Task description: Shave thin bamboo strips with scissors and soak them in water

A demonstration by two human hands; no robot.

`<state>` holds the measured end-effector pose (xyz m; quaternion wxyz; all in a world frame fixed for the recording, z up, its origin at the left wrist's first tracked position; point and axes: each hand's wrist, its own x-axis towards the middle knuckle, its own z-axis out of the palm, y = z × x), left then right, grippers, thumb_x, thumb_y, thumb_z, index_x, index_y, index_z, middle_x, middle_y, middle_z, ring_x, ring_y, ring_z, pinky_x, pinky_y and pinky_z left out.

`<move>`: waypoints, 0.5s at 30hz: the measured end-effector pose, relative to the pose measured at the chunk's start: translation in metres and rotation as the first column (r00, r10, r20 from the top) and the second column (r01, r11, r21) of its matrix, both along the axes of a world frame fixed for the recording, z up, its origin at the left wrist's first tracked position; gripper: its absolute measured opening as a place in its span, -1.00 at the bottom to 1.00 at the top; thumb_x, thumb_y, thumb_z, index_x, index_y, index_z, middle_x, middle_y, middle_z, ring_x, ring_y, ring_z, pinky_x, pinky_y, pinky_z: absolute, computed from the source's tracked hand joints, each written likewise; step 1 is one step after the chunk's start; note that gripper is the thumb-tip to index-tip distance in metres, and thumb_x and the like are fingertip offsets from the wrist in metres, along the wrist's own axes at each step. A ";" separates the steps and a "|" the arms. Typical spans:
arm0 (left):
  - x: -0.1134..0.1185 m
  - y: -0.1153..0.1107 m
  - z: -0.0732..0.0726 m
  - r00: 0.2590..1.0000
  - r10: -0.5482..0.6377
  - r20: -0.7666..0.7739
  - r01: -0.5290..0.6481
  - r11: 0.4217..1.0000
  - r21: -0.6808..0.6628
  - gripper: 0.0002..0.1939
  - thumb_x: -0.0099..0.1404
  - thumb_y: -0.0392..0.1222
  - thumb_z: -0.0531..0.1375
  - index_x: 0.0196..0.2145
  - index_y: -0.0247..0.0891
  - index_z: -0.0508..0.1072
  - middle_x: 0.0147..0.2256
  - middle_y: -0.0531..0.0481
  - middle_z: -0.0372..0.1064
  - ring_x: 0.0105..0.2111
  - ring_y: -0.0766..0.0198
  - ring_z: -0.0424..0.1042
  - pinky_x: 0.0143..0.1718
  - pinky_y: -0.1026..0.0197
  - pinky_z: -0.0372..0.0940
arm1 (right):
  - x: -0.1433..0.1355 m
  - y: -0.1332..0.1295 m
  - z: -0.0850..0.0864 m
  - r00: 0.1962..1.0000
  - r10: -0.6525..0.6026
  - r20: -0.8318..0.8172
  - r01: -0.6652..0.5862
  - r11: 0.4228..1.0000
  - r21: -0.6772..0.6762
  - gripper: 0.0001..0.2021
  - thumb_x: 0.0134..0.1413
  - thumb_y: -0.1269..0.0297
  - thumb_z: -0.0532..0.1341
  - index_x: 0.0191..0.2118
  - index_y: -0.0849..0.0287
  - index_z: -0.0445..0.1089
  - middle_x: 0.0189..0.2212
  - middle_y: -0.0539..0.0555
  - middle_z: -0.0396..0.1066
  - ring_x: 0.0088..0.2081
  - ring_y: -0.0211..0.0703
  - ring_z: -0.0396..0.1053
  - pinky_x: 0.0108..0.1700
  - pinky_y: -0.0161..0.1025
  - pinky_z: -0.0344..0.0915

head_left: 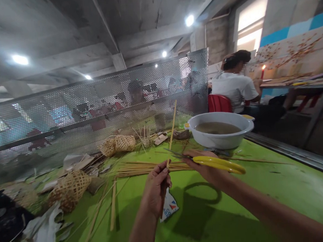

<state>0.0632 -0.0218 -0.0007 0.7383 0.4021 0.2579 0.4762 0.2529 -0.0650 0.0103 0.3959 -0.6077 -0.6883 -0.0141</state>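
Observation:
My left hand (160, 177) is closed on the lower end of an upright bamboo strip (173, 124). A piece of printed white material (169, 205) shows just below that hand. Yellow-handled scissors (218, 163) are in my right hand (201, 165), their blades pointing left near the strip; whether the blades touch it I cannot tell. Behind both hands, a bundle of thin bamboo strips (137, 168) lies across the green table (280, 186).
A white basin (220, 141) of murky liquid stands at the back right. Woven bamboo pieces (72, 186) and scraps litter the left. A perforated metal screen (108, 109) runs behind the table. Beyond the basin, a person in a white shirt (230, 87) sits near a lit red candle (263, 72).

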 end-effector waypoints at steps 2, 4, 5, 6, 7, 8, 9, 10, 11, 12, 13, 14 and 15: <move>-0.001 0.000 0.000 1.000 0.010 -0.006 -0.010 1.000 0.001 -0.62 -0.05 -0.28 0.42 -0.22 -0.37 0.54 -0.46 0.09 0.34 -0.66 0.55 0.20 -0.63 0.41 0.13 | -0.001 0.000 -0.001 0.999 0.033 0.007 -0.033 0.999 -0.029 -0.71 0.28 0.08 0.06 -0.30 0.08 0.46 -0.40 0.03 0.52 -0.41 -0.15 0.42 -0.37 -0.29 0.21; -0.001 0.001 0.000 1.000 0.025 0.000 -0.025 1.000 -0.008 -0.65 -0.07 -0.30 0.42 -0.26 -0.36 0.55 -0.48 0.10 0.35 -0.65 0.54 0.22 -0.62 0.41 0.14 | -0.005 -0.001 -0.004 0.993 0.113 0.019 -0.112 0.992 -0.062 -0.72 0.26 0.07 0.08 -0.29 0.07 0.47 -0.40 0.01 0.52 -0.40 -0.16 0.42 -0.38 -0.32 0.20; -0.001 0.001 0.000 1.000 0.029 0.007 -0.029 0.999 -0.013 -0.66 -0.08 -0.30 0.43 -0.27 -0.35 0.56 -0.49 0.10 0.34 -0.65 0.54 0.22 -0.61 0.42 0.14 | -0.006 -0.002 -0.005 0.988 0.151 0.026 -0.148 0.986 -0.072 -0.72 0.26 0.06 0.09 -0.27 0.05 0.48 -0.40 -0.01 0.52 -0.40 -0.17 0.43 -0.39 -0.33 0.19; -0.001 0.001 0.001 0.999 0.031 0.014 -0.030 0.999 -0.019 -0.66 -0.09 -0.31 0.43 -0.28 -0.36 0.56 -0.50 0.11 0.34 -0.65 0.54 0.22 -0.61 0.42 0.15 | -0.008 -0.002 -0.007 0.984 0.177 0.031 -0.174 0.982 -0.079 -0.72 0.25 0.05 0.09 -0.26 0.03 0.49 -0.39 -0.02 0.52 -0.40 -0.18 0.43 -0.40 -0.33 0.19; -0.001 0.001 0.001 0.999 0.026 0.020 -0.025 0.999 -0.026 -0.65 -0.09 -0.31 0.43 -0.28 -0.36 0.57 -0.51 0.11 0.33 -0.65 0.54 0.22 -0.61 0.43 0.15 | -0.008 -0.002 -0.007 0.983 0.180 0.035 -0.177 0.981 -0.078 -0.73 0.25 0.04 0.10 -0.25 0.02 0.49 -0.38 -0.03 0.53 -0.40 -0.17 0.44 -0.39 -0.33 0.20; 0.000 0.001 0.001 1.000 0.014 0.023 -0.013 0.999 -0.032 -0.64 -0.09 -0.31 0.43 -0.26 -0.36 0.57 -0.51 0.11 0.33 -0.66 0.55 0.22 -0.61 0.43 0.15 | -0.008 -0.002 -0.007 0.987 0.158 0.033 -0.156 0.985 -0.071 -0.73 0.25 0.04 0.10 -0.24 0.02 0.49 -0.37 -0.02 0.53 -0.38 -0.16 0.44 -0.38 -0.32 0.21; 0.000 0.001 0.001 1.000 0.000 0.023 0.001 0.999 -0.037 -0.62 -0.09 -0.30 0.43 -0.24 -0.37 0.57 -0.50 0.10 0.34 -0.66 0.55 0.21 -0.62 0.43 0.14 | -0.006 -0.001 -0.006 0.992 0.122 0.026 -0.120 0.991 -0.056 -0.73 0.25 0.04 0.10 -0.23 0.02 0.49 -0.35 -0.01 0.54 -0.37 -0.14 0.45 -0.36 -0.31 0.22; 0.001 0.000 0.001 1.000 -0.012 0.023 0.013 0.999 -0.041 -0.61 -0.09 -0.30 0.43 -0.23 -0.37 0.57 -0.49 0.09 0.35 -0.67 0.55 0.21 -0.63 0.42 0.14 | -0.004 -0.001 -0.005 0.996 0.083 0.014 -0.083 0.996 -0.038 -0.73 0.25 0.05 0.09 -0.23 0.04 0.48 -0.33 0.01 0.54 -0.35 -0.12 0.45 -0.34 -0.29 0.22; 0.001 0.000 0.001 0.999 -0.023 0.023 0.024 0.999 -0.042 -0.60 -0.10 -0.29 0.44 -0.22 -0.37 0.57 -0.48 0.09 0.36 -0.67 0.55 0.21 -0.64 0.42 0.13 | -0.002 0.000 -0.004 0.999 0.050 -0.001 -0.050 0.998 -0.030 -0.73 0.26 0.07 0.09 -0.23 0.06 0.47 -0.32 0.02 0.54 -0.34 -0.11 0.45 -0.33 -0.28 0.23; 0.001 0.000 0.000 0.999 -0.029 0.024 0.030 0.999 -0.038 -0.59 -0.10 -0.29 0.44 -0.22 -0.37 0.57 -0.47 0.08 0.37 -0.68 0.55 0.21 -0.64 0.42 0.12 | -0.001 0.001 -0.003 0.999 0.032 -0.012 -0.032 0.999 -0.028 -0.73 0.26 0.07 0.08 -0.24 0.07 0.47 -0.33 0.03 0.54 -0.34 -0.10 0.44 -0.32 -0.27 0.23; 0.001 -0.001 0.000 0.999 -0.028 0.024 0.029 0.999 -0.035 -0.59 -0.10 -0.28 0.44 -0.22 -0.37 0.57 -0.48 0.08 0.37 -0.68 0.55 0.20 -0.65 0.41 0.12 | 0.000 0.001 -0.002 0.999 0.033 -0.014 -0.033 0.999 -0.032 -0.73 0.27 0.08 0.08 -0.25 0.08 0.46 -0.34 0.03 0.53 -0.34 -0.11 0.44 -0.33 -0.27 0.23; 0.001 -0.001 0.000 1.000 -0.020 0.024 0.021 0.999 -0.034 -0.59 -0.11 -0.28 0.44 -0.23 -0.37 0.57 -0.49 0.08 0.37 -0.68 0.55 0.20 -0.64 0.41 0.12 | -0.001 0.001 -0.002 0.999 0.053 -0.003 -0.053 0.998 -0.040 -0.73 0.27 0.08 0.08 -0.28 0.08 0.46 -0.36 0.02 0.53 -0.36 -0.12 0.43 -0.34 -0.27 0.22; 0.001 0.000 0.000 1.000 -0.009 0.026 0.010 0.999 -0.035 -0.59 -0.12 -0.28 0.44 -0.24 -0.36 0.57 -0.50 0.09 0.36 -0.68 0.54 0.20 -0.64 0.41 0.13 | -0.002 0.001 -0.003 0.996 0.087 0.013 -0.087 0.995 -0.054 -0.73 0.26 0.08 0.09 -0.30 0.08 0.46 -0.38 0.01 0.52 -0.38 -0.13 0.42 -0.36 -0.27 0.21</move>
